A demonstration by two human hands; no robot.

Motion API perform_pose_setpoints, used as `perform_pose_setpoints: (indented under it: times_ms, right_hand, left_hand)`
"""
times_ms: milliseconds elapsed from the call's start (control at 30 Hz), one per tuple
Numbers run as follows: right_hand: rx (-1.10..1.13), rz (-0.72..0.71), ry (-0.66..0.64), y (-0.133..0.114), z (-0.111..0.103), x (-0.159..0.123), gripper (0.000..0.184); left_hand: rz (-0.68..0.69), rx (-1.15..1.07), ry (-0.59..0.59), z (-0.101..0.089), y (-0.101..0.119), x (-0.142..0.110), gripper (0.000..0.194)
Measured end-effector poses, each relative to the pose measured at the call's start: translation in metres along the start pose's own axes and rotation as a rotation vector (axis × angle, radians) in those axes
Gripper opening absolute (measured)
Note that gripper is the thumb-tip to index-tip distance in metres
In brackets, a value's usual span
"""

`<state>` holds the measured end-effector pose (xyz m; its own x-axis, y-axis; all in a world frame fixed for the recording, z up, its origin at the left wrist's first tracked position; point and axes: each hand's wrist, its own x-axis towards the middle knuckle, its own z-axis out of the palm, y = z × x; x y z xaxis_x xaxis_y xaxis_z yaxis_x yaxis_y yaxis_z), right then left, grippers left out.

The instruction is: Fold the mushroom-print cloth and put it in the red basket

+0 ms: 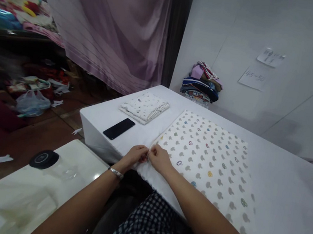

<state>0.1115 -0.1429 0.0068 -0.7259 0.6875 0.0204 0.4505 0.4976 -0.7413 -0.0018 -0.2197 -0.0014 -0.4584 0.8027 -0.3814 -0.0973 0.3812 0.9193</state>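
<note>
A white cloth (207,152) printed with grey, blue, red and yellow mushroom-like shapes lies spread flat on the white-covered table (288,201). At its near left corner, my right hand (159,158) pinches the cloth's edge between thumb and fingers. My left hand (136,155), with a silver bracelet at its wrist, is closed right beside it at the same corner. The two hands' fingertips nearly touch, and whatever lies between the left fingers is too small to make out. Just beyond the left hand lies a black phone (119,128).
A folded printed cloth (145,106) lies near the table's far left corner. Folded clothes (202,82) are stacked against the wall. At left, a lower white table (78,160) holds a round black object (44,159). A purple curtain (115,19) hangs behind.
</note>
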Motion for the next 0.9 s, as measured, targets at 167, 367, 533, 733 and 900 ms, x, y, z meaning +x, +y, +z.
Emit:
perform_pose_setpoints:
  times_ms: [167, 367, 533, 733, 900]
  right_hand:
    - [-0.040, -0.003, -0.021, 0.000, -0.002, -0.003, 0.008]
    - [-0.045, 0.037, -0.027, 0.005, -0.002, -0.004, 0.008]
    - [-0.078, 0.010, -0.014, 0.007, 0.000, -0.004, 0.009]
    - [0.076, 0.069, 0.023, 0.019, 0.003, -0.001, 0.004]
    - [0.424, 0.224, 0.004, 0.027, 0.002, -0.001, 0.007]
  left_hand:
    - [0.019, -0.008, 0.000, 0.001, 0.000, 0.000, 0.012]
    - [0.036, 0.023, -0.011, -0.001, -0.004, 0.003, 0.018]
    - [0.072, 0.008, -0.037, -0.004, -0.007, 0.004, 0.022]
    - [0.043, 0.024, -0.020, -0.001, -0.006, 0.004, 0.019]
    - [0.011, 0.049, 0.017, 0.000, -0.002, 0.002, 0.017]
